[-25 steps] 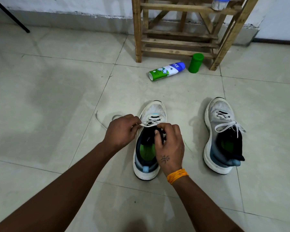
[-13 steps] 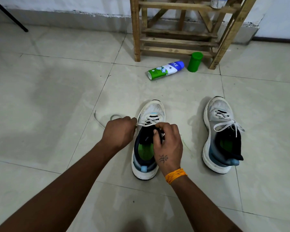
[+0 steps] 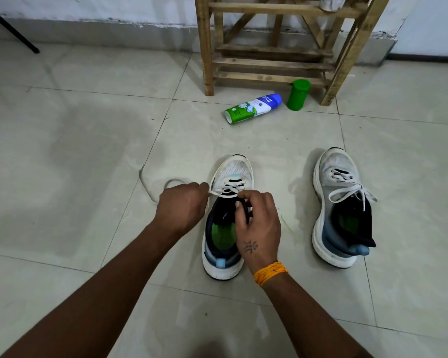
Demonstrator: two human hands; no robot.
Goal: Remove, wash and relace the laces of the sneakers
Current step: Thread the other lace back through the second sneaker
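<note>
Two white and blue sneakers stand on the tiled floor. The left sneaker (image 3: pixel 230 174) is in front of me, its white lace (image 3: pixel 229 188) crossing only the eyelets nearest the toe. My left hand (image 3: pixel 183 206) grips the lace's loose end at the shoe's left side; the rest of that lace trails on the floor (image 3: pixel 146 187). My right hand (image 3: pixel 259 220) pinches the black tongue and the right eyelet edge of this shoe. The right sneaker (image 3: pixel 343 210) stands apart to the right, fully laced and tied.
A wooden rack (image 3: pixel 269 47) stands against the back wall. In front of it a green and blue spray can (image 3: pixel 252 108) lies on its side beside an upright green cap (image 3: pixel 298 94). A black pole (image 3: pixel 11 29) slants at the far left.
My left hand has drawn the lace slightly leftward and outward from the shoe. My right hand stays on the tongue. The view has shifted a little.
</note>
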